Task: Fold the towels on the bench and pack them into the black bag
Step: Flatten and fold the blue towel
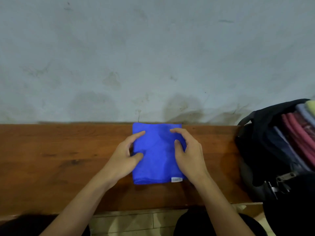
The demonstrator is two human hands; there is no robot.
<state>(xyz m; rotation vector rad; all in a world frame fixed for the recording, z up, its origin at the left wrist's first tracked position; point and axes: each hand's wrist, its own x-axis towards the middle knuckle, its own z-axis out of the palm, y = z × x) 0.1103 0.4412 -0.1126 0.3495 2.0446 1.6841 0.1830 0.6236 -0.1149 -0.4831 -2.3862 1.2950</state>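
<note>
Hands frame the folded blue microfibre towel (158, 154) lying mid-bench against the far wall: left hand (125, 156) and right hand (188, 153) rest spread-fingered on its side edges, likely flattening the fold. The open black fabric bag (260, 147), already holding folded towels, waits at right on the brown wooden bench (59, 160).

At the right edge of the frame the black bag (265, 150) is cut off, and the folded towels (300, 133) inside it are blurred. Each hand hides part of the blue towel (158, 150).
</note>
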